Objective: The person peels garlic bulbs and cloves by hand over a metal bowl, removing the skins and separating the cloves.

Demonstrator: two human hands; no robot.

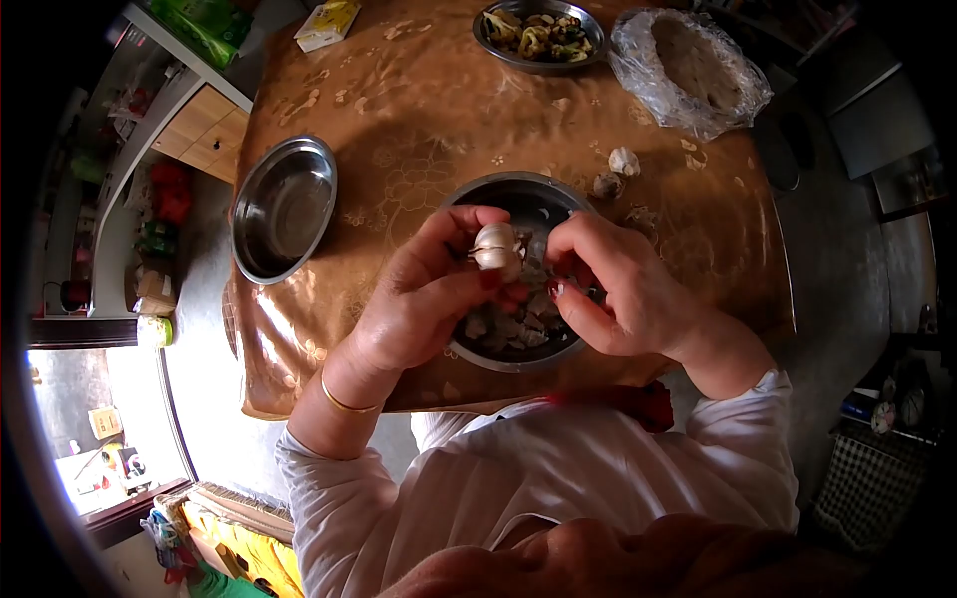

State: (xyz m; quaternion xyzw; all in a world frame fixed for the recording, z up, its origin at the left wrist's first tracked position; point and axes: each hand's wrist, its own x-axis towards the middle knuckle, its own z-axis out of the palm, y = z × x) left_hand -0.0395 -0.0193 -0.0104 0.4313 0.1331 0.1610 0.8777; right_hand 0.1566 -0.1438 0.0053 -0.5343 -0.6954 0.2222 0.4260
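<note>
While the left hand (419, 289) pinches a garlic bulb (494, 247), the right hand (630, 289) curls narrowly, contents unclear. Probably light, firm and papery, the bulb suits a side grip.

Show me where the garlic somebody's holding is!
In the head view, the garlic bulb is near the middle, in the grip of the left hand, over the middle metal bowl, with the right hand beside it.

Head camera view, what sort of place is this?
Probably a home kitchen or dining room: a patterned tablecloth, a metal dish of food, and garlic held over a bowl.
</note>
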